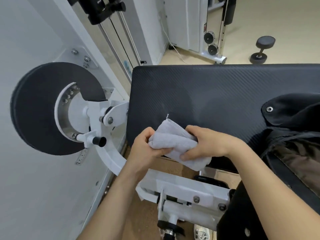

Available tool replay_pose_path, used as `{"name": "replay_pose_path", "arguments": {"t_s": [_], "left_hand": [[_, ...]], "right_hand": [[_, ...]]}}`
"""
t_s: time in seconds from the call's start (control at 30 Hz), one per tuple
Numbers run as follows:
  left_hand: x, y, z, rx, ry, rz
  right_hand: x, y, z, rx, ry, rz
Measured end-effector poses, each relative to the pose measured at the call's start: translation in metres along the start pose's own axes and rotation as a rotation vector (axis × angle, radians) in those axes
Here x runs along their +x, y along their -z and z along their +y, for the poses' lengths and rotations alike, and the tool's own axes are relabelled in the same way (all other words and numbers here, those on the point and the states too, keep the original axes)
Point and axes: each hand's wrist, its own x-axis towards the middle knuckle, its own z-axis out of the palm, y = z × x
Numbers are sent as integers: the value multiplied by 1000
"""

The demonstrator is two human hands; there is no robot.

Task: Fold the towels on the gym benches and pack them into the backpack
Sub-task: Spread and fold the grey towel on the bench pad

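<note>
Grey towel [174,142]: lower centre of frame, already a small thick bundle of several layers, held over the near edge of the black bench pad [216,87]. One corner with a loose thread sticks up toward the pad; the lower end hangs past the pad edge, above the white frame [181,189].

Left hand [147,149]: clamped on the towel's left end, fingers curled over it, thumb laid across the front. Right hand [207,144]: gripping the right side, fingers wrapped over the top, thumb pressed on the lower layer.

Step in hand, by my reading: the last fold, or squaring the bundle before packing. To do it well:
- line up the edges before pressing; the raised corner suggests the layers are skewed
- set the bundle flat on the pad and smooth it, not mid-air
- keep one hand pinching the fold so it does not spring open

Black backpack [294,118]: right edge of frame, resting on the pad, near the right forearm. Its opening seems to face lower right; cannot tell how wide.

Outward: black disc [43,104] on the machine at left; dumbbell [261,49] on the floor, upper right.
</note>
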Motion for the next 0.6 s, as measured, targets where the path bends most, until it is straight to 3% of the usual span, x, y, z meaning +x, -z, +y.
{"name": "replay_pose_path", "arguments": {"t_s": [0.1,0.3,0.43,0.6], "left_hand": [[-25,-2,7,-300,2,9],[-82,-10,6,-648,23,61],[-128,-25,8,-658,49,77],[-197,-53,7,-510,-61,245]], "right_hand": [[-11,-14,-1,327,96,-91],[-48,-55,-11,552,298,-118],[-90,-83,-15,565,395,-24],[-155,-128,-12,362,465,108]]}}
